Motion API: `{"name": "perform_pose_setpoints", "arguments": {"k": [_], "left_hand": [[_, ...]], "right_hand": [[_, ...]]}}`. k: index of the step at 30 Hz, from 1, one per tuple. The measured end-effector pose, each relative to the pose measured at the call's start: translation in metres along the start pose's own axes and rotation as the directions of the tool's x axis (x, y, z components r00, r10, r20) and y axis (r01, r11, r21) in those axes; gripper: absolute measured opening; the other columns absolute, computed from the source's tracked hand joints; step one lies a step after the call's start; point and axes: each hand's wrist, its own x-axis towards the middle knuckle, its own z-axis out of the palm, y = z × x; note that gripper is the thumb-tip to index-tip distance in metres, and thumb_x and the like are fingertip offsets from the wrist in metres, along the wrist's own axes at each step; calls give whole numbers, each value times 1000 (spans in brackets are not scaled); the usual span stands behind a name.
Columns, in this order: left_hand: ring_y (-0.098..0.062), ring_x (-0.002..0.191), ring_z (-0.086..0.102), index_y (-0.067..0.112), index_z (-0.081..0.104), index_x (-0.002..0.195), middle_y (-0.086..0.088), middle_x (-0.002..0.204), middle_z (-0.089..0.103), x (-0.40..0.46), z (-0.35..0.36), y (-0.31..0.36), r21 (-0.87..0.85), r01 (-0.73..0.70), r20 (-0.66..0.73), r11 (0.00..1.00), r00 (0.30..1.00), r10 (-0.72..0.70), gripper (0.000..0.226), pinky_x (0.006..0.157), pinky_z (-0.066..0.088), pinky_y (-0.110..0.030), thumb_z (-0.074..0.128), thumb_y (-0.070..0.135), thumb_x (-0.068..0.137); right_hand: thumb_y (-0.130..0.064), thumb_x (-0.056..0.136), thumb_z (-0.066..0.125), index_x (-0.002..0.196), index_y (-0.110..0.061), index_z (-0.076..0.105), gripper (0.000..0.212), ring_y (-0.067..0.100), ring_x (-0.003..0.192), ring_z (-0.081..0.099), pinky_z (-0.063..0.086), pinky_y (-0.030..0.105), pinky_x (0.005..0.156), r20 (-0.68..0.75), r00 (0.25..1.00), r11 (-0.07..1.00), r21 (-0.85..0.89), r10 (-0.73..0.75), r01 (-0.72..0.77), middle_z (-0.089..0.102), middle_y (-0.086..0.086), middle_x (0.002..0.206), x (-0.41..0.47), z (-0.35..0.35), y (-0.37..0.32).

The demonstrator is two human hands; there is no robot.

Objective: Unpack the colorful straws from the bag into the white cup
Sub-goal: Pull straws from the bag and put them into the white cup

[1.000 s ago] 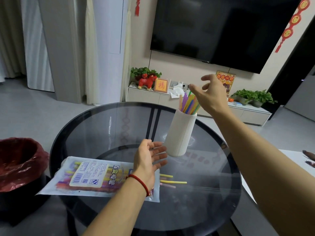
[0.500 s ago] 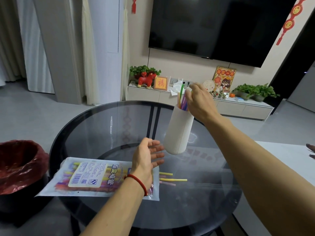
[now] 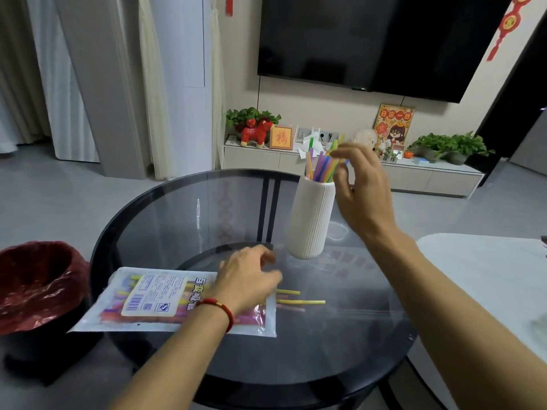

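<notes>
A tall white ribbed cup stands on the round glass table with several colorful straws sticking out of its top. My right hand hovers just right of the cup's rim, fingers loosely curled and touching the straw tips. The clear straw bag lies flat at the table's front left with straws inside. My left hand rests palm down on the bag's open right end, fingers bent and blurred. Three loose straws poke out of the bag's mouth onto the glass.
A bin with a red liner stands on the floor left of the table. A white surface sits to the right. Behind are a low TV cabinet with plants and ornaments, and a wall-mounted TV.
My right hand dipped to the cup's top and has drawn back slightly to the right, leaving the straws fanned in the cup. My left hand dropped from hovering open onto the bag's mouth.
</notes>
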Motion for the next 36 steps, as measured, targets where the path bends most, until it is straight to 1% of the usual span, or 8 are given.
{"name": "perform_pose_setpoints", "arguments": {"k": [2, 6, 11, 17, 21, 24, 27, 36], "left_hand": [[-23, 144, 25, 29, 37, 148, -3, 152, 38, -4, -1, -14, 327, -144, 214, 934, 974, 75, 87, 119, 22, -50, 55, 53, 67], [-25, 152, -13, 28, -6, 158, -3, 167, -2, -13, 1, -42, 521, -263, 454, 812, 891, -3, 126, 118, -9, -63, 66, 71, 64], [-25, 142, 28, 20, -2, 158, -2, 148, 29, -14, -1, -44, 578, -318, 403, 752, 912, 75, 128, 120, 9, -59, 67, 69, 62], [-24, 105, 50, 24, 25, 144, 2, 114, 33, -15, 0, -30, 649, -370, 221, 665, 928, 300, 96, 95, 43, -44, 74, 41, 63], [-25, 108, 47, 23, 17, 150, -3, 124, 34, -17, 3, -19, 753, -387, 189, 532, 902, 388, 108, 95, 40, -48, 79, 34, 63], [-28, 117, 43, 21, 11, 153, -8, 135, 33, -20, 5, -10, 813, -383, 181, 438, 882, 436, 112, 104, 30, -56, 80, 27, 66], [-30, 116, 46, 19, 16, 153, -9, 138, 37, -22, 5, -6, 856, -378, 169, 352, 849, 500, 112, 107, 26, -60, 82, 16, 62], [-23, 128, 37, 30, -3, 155, -2, 139, 23, -14, -13, -39, 778, -289, 186, 558, 954, 235, 126, 113, 19, -64, 84, 29, 64]], "right_hand": [[-26, 97, 44, 109, -8, 71, 35, 22, 105, 63, 52, 36, 89, 39, 999, 1000, 12, 13, -14, 70, 10, 115, -35, 3, 1], [-30, 97, 54, 100, -17, 72, 23, 21, 91, 64, 54, 38, 78, 382, 899, 977, -73, 213, -201, 72, 2, 101, -102, 21, 8], [-45, 104, 42, 120, -24, 69, 38, 26, 111, 58, 50, 45, 98, 725, 599, 941, -246, 339, -234, 63, 5, 118, -143, 33, 22], [-39, 111, 36, 94, -6, 64, 47, 22, 83, 60, 51, 38, 80, 686, 653, 873, 52, 321, -485, 68, 9, 91, -156, 30, 15], [-41, 109, 44, 109, -13, 68, 36, 16, 61, 64, 47, 23, 50, 770, 515, 564, 250, 376, -787, 74, 4, 88, -163, 36, -1], [-31, 109, 53, 111, -5, 68, 30, 16, 57, 63, 49, 27, 50, 823, 421, 308, 316, 381, -897, 74, 5, 76, -168, 43, -11], [-24, 103, 66, 100, -5, 78, 23, 15, 59, 67, 56, 26, 60, 832, 427, 218, 371, 354, -903, 80, 12, 84, -170, 47, -12], [0, 86, 80, 93, 1, 83, 8, 25, 77, 79, 64, 26, 74, 830, 378, 46, 395, 409, -917, 80, 20, 92, -154, 33, 25]]}}
